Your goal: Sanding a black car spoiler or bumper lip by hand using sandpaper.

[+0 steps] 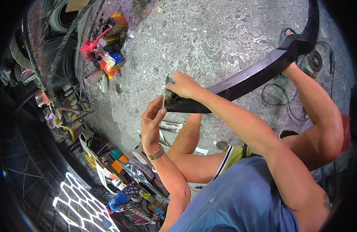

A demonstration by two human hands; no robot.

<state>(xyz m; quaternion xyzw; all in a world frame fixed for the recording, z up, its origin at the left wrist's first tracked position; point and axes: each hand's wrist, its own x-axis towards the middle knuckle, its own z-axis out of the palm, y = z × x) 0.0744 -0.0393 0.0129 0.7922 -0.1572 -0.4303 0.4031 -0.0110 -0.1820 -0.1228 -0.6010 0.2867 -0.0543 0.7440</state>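
Observation:
A long, curved black plastic strip that looks like car bumper trim (pixel 244 79) runs from the upper right to my hands, crossing over my bent leg. At its near end, my left hand (pixel 152 118) pinches a thin pale strip (pixel 163 101) between thumb and fingers, against the trim's edge. Just above and to the right, my right hand (pixel 184 86) is closed over a dark grey folded piece (pixel 171 94) at that same end. Whether this piece belongs to the trim or is separate, I cannot tell. My right fingertips are partly hidden.
On the rough concrete floor (pixel 209 34), a round disc tool (pixel 314 61) and a looped black cable (pixel 289 102) lie at the right. Boxes and a red bag (pixel 87 49) are piled at upper left. Another small disc (pixel 221 145) lies beside my shorts; cluttered shelves fill the lower left.

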